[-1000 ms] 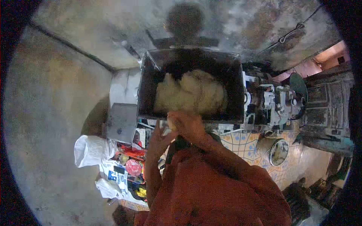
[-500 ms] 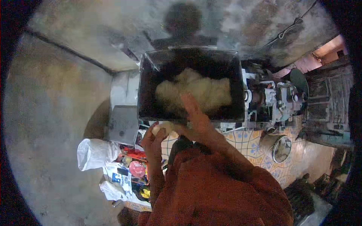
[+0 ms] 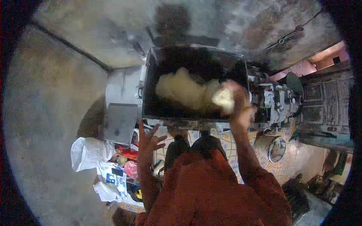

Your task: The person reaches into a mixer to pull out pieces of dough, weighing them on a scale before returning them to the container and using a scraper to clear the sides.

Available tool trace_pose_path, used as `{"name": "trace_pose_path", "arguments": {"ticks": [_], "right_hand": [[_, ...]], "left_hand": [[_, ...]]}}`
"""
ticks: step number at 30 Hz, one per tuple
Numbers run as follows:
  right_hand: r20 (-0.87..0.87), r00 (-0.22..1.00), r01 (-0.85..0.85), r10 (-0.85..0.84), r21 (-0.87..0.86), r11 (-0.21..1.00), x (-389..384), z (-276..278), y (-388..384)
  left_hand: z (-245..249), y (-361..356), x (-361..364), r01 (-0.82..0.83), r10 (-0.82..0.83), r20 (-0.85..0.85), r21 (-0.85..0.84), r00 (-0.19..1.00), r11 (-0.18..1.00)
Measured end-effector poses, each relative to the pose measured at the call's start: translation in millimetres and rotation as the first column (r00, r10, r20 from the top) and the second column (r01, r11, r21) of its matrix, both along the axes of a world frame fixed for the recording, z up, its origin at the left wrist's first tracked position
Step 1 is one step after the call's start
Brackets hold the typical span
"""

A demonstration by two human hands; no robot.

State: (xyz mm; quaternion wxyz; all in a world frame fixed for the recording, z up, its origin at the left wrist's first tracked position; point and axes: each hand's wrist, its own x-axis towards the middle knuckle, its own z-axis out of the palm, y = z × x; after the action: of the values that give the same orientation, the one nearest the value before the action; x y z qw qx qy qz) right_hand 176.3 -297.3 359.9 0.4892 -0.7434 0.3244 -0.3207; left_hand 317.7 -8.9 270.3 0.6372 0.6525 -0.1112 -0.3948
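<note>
A large pale mass of dough (image 3: 181,89) lies inside a dark rectangular metal bin (image 3: 196,119) in front of me. At the bin's right end, my right hand (image 3: 239,103) is smeared by motion. It grips a smaller, lighter piece of dough (image 3: 223,98), just beside the large mass. My left hand (image 3: 149,138) is by the bin's front left corner, its fingers spread and nothing in them.
Machinery (image 3: 277,100) adjoins the bin on the right, and a round metal container (image 3: 277,148) stands on the tiled floor. At lower left are a white sack (image 3: 88,153), a pink round item (image 3: 130,169) and plastic bags. A wall rises behind the bin.
My right hand has moved right from above the large dough and now has the small piece. My left hand, which held a pale lump before, is now empty and opened out.
</note>
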Motion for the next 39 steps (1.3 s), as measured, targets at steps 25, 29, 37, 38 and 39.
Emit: {"name": "trace_pose_path", "arguments": {"ticks": [25, 29, 37, 38, 39], "right_hand": [[-0.598, 0.693, 0.564, -0.403, 0.101, 0.819, -355, -167, 37], [-0.582, 0.624, 0.768, -0.521, 0.336, 0.545, -486, -238, 74], [-0.666, 0.552, 0.833, -0.503, 0.471, 0.290, -749, -451, 45], [-0.614, 0.514, 0.830, -0.599, 0.531, 0.169, -776, -483, 40], [-0.562, 0.452, 0.811, -0.693, 0.582, 0.057, -807, -515, 28]], "left_hand": [[-11, -39, -89, 0.296, -0.349, 0.127, 0.317, 0.928, 0.901], [-60, -54, -142, 0.408, -0.455, 0.092, 0.314, 0.886, 0.857], [-111, -111, -360, 0.427, -0.591, -0.022, 0.714, 0.806, 0.555], [-130, -102, -384, 0.468, -0.706, 0.000, 0.748, 0.708, 0.470], [-150, -93, -409, 0.490, -0.803, 0.024, 0.781, 0.595, 0.386]]}}
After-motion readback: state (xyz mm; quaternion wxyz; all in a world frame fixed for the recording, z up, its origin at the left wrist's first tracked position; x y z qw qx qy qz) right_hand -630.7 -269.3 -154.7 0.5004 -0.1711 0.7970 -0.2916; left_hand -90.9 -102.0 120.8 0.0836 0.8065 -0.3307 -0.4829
